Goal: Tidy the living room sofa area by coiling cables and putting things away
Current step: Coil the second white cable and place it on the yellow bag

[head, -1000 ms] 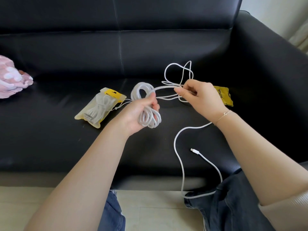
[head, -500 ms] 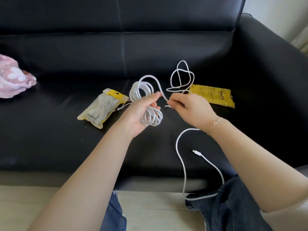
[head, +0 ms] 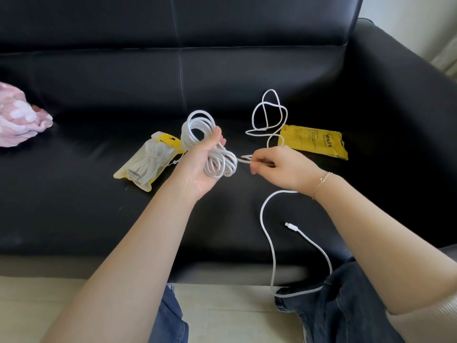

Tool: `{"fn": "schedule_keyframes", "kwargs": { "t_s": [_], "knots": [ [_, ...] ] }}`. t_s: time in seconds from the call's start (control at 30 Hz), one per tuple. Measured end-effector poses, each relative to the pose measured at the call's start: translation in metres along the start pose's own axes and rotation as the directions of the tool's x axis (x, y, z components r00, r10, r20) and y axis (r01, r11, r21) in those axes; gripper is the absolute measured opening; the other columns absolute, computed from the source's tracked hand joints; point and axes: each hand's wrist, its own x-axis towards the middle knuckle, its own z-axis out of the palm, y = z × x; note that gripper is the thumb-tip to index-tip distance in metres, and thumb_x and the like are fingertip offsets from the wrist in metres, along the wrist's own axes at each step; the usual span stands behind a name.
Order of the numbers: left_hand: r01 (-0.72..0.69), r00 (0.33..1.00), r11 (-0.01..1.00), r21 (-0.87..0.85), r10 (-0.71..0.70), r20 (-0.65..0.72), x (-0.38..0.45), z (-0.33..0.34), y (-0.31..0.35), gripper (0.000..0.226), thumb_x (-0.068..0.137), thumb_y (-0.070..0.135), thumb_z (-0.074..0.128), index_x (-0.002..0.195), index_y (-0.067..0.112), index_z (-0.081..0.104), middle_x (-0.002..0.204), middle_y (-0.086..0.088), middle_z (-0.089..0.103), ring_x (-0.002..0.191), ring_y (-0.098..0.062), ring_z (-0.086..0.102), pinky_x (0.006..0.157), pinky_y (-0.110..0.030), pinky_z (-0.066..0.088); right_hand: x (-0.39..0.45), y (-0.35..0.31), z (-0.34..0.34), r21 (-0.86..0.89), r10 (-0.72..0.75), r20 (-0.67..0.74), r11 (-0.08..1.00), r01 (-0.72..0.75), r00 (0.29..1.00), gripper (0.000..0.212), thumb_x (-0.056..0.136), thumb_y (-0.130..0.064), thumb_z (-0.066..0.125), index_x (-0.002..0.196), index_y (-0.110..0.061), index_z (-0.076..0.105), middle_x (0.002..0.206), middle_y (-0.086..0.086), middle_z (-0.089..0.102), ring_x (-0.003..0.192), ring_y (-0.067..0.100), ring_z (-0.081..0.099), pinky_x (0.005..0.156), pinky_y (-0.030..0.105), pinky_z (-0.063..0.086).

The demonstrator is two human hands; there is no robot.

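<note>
While the left hand (head: pixel 202 167) grips a white cable coil (head: pixel 210 144) and the right hand (head: pixel 279 167) pinches its strand, two yellow pouches (head: pixel 319 142) and pink cloth (head: pixel 17 117) lie on the black sofa (head: pixel 99 100) above pale floor (head: pixel 235 315).

A black leather sofa (head: pixel 99 219) bears two yellow pouches (head: pixel 146 162) (head: pixel 314 142), loose white cable (head: pixel 269 112) and pink cloth (head: pixel 19 117).

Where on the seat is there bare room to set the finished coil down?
Bare seat lies between the pink cloth and the clear pouch, and in front of that pouch. Around the yellow pouch, loose cable crowds it.
</note>
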Motion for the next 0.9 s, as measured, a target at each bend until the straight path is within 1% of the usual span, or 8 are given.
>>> {"fn": "schedule_keyframes", "kwargs": {
  "t_s": [0.13,0.23,0.3,0.37,0.43,0.6,0.8,0.9],
  "knots": [
    [-0.005,1.0,0.994,-0.11,0.006,0.005,0.003,-0.004,0.005,0.017,0.096,0.023,0.061,0.108,0.01,0.062,0.1,-0.003,0.071,0.104,-0.018,0.067,0.083,-0.036,0.055,-0.001,0.003,0.0,0.091,0.036,0.086,0.995,-0.044,0.996,0.027,0.099,-0.025,0.048,0.084,-0.019,0.069,0.053,-0.008,0.045,0.045,0.005,0.04,0.047,0.012,0.032],
    [-0.019,1.0,0.985,-0.173,0.015,-0.021,0.003,-0.011,0.011,0.013,0.094,0.023,0.064,0.092,0.01,0.064,0.072,0.0,0.062,0.07,-0.012,0.067,0.085,-0.036,0.057,0.0,0.008,-0.006,0.151,0.065,0.099,0.985,-0.08,0.993,0.028,0.098,-0.026,0.05,0.077,-0.019,0.068,0.06,-0.003,0.049,0.054,0.009,0.041,0.057,0.023,0.037],
    [-0.036,0.998,0.987,-0.156,0.028,-0.049,0.002,-0.013,0.014,0.011,0.094,0.022,0.065,0.092,0.012,0.065,0.076,0.003,0.064,0.063,-0.008,0.066,0.073,-0.027,0.058,0.001,0.013,-0.012,0.2,0.079,0.063,0.976,-0.09,0.995,0.028,0.097,-0.026,0.052,0.073,-0.02,0.066,0.067,0.01,0.054,0.063,0.013,0.045,0.065,0.037,0.044],
    [-0.067,0.992,0.996,-0.063,0.06,-0.108,0.002,-0.012,0.016,0.03,0.094,0.023,0.065,0.121,0.011,0.063,0.121,0.001,0.068,0.104,-0.01,0.069,0.078,-0.022,0.055,-0.001,0.016,-0.018,0.234,0.072,0.022,0.969,-0.075,0.997,0.028,0.096,-0.024,0.055,0.07,-0.019,0.065,0.076,0.019,0.062,0.066,0.014,0.049,0.068,0.033,0.045],
    [-0.099,0.982,0.99,0.096,0.113,-0.148,0.005,-0.012,0.016,0.034,0.093,0.027,0.065,0.123,0.013,0.061,0.135,0.002,0.057,0.115,-0.01,0.06,0.083,-0.027,0.051,-0.003,0.017,-0.024,0.229,0.058,-0.012,0.972,-0.054,0.998,0.026,0.095,-0.022,0.058,0.071,-0.015,0.065,0.071,0.012,0.063,0.063,0.01,0.051,0.062,0.021,0.043],
    [-0.188,0.942,0.784,0.592,0.315,-0.118,0.009,-0.011,0.011,0.029,0.089,0.037,0.07,0.111,0.02,0.063,0.095,0.002,0.064,0.084,-0.01,0.06,0.072,-0.026,0.048,-0.004,0.01,-0.029,0.328,-0.01,-0.102,0.944,0.043,0.995,0.028,0.096,-0.022,0.059,0.073,-0.007,0.065,0.052,0.0,0.042,0.048,0.007,0.035,0.047,0.016,0.03],
    [-0.159,0.983,0.646,0.746,0.176,0.058,0.006,-0.01,0.001,0.021,0.09,0.038,0.068,0.08,0.02,0.07,0.084,-0.003,0.068,0.078,-0.018,0.062,0.076,-0.036,0.052,-0.001,0.008,-0.023,0.292,-0.058,-0.133,0.952,0.095,0.989,0.024,0.098,-0.024,0.055,0.078,-0.016,0.065,0.063,0.01,0.048,0.053,0.015,0.038,0.052,0.026,0.034],
    [-0.158,0.987,0.652,0.741,0.078,0.141,0.007,-0.009,-0.003,0.013,0.095,0.033,0.062,0.093,0.022,0.069,0.093,0.001,0.076,0.087,-0.017,0.071,0.088,-0.041,0.056,0.0,0.008,-0.018,0.27,-0.064,-0.119,0.958,0.095,0.991,0.023,0.098,-0.022,0.055,0.081,-0.012,0.066,0.067,0.015,0.054,0.056,0.013,0.04,0.055,0.025,0.036]
  ]
}}
